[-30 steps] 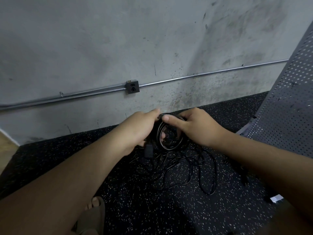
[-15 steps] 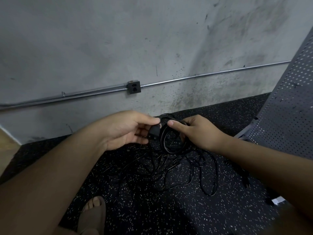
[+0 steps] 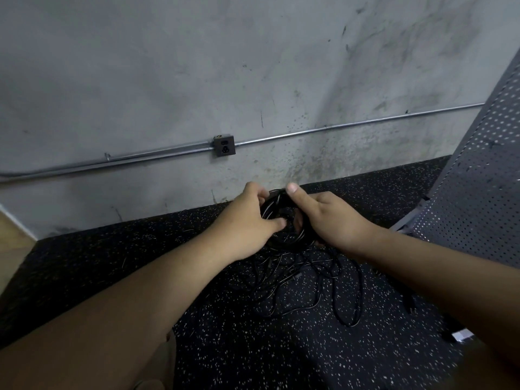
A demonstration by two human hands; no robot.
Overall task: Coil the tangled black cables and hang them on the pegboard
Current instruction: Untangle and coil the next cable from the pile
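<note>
Since half a second ago your left hand has rolled over, knuckles up, and closed on the left side of the coil. Before, it lay more palm-up at the plug. Now its fingers wrap over the far edge of the loops and its thumb reaches across the open middle. Your right hand has kept its place and grasps the right side of the coil, thumb raised on top and fingers curled round the strands. The coil hangs between both hands, just above the speckled black floor, near the foot of the grey wall.

The rest of the black cables lie in a loose tangle on the floor right below the coil, nearer to you, with strands running up into it. The pegboard leans at the far right, apart from your hands. On the wall, left of the coil, a socket box sits on a metal pipe.
</note>
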